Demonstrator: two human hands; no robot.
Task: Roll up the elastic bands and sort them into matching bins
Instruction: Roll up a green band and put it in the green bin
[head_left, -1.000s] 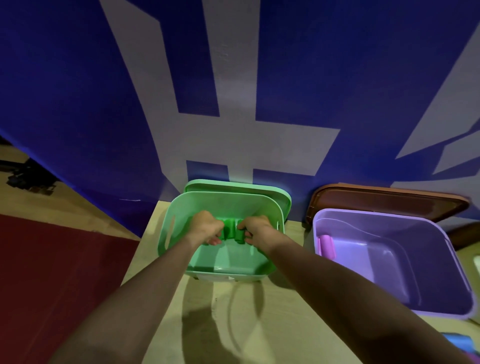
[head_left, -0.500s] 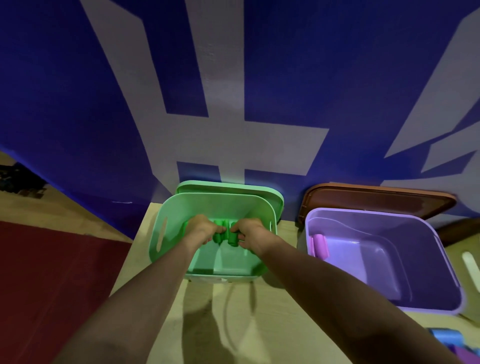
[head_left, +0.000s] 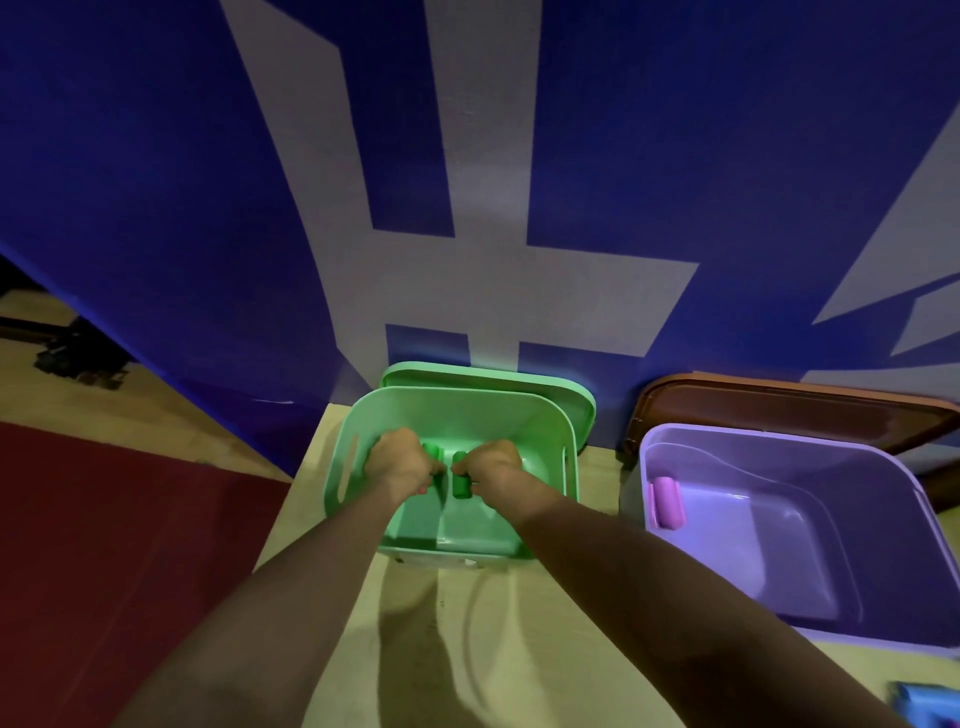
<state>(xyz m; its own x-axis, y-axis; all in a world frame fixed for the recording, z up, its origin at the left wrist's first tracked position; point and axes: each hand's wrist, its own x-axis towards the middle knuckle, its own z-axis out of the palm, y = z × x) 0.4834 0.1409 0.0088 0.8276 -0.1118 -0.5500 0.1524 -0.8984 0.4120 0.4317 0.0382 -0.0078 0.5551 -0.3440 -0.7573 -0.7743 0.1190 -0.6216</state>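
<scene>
Green elastic band (head_left: 458, 475) sits inside the green bin (head_left: 467, 410) at twelve o'clock. Left hand (head_left: 397, 460) curls round its nine o'clock end, right hand (head_left: 493, 470) round its three o'clock end. Purple bin (head_left: 883, 467), at two o'clock, holds a rolled purple band (head_left: 666, 501) against its nine o'clock wall.

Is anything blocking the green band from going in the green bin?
Nothing visible does. The left hand and right hand hold the green band inside the open green bin; its lid stands behind.
</scene>
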